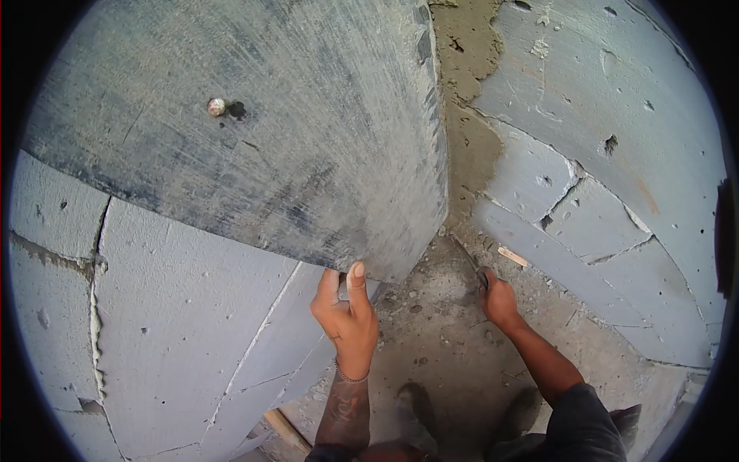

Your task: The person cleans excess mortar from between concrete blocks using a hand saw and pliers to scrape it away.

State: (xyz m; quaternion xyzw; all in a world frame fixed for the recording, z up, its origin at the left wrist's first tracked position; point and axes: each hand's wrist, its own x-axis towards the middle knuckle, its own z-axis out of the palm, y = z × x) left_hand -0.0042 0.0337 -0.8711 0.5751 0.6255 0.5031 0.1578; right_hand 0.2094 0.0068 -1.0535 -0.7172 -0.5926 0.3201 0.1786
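Note:
A large grey slab (285,131) with a scratched, dusty face fills the upper left and middle of the head view, tilted against the wall. My left hand (346,319) is closed on its lower edge near the bottom corner; the thumb presses on the face and some fingers are hidden behind. To the right, my right hand (500,300) is wrapped round the dark handle of a thin-bladed hand tool (467,258). Its narrow blade, seen nearly edge-on, points up and left toward the slab's corner. The slab's right edge is chipped.
Wet-looking mortar (471,146) runs down the corner beside the slab. Grey block walls stand left (185,285) and right (600,69), with cracked joints. A small wood strip (513,256) lies on the dusty, rubble-strewn floor (439,339). A wooden stick (286,430) is at lower left.

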